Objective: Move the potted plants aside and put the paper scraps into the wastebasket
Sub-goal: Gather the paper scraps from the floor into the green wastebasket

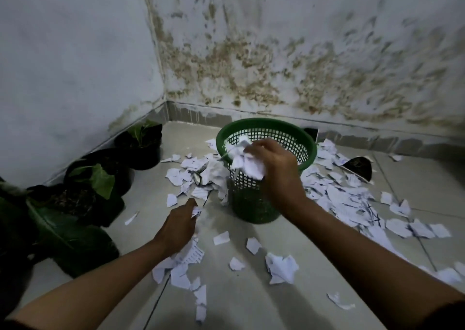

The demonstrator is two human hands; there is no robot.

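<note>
A green mesh wastebasket (254,199) stands upright on the tiled floor near the room's corner. My right hand (274,163) hovers over its near rim, shut on a bunch of white paper scraps (245,160). Down at the floor to the basket's left, my left hand (180,225) pinches a small scrap (196,212). Torn paper scraps (347,204) lie scattered all around the basket. Potted plants in black pots (141,143) stand in a row along the left wall, away from the paper.
More dark pots with big green leaves (75,236) crowd the lower left. Two stained white walls meet behind the basket. A dark triangular object (359,167) lies on the floor to the right among scraps.
</note>
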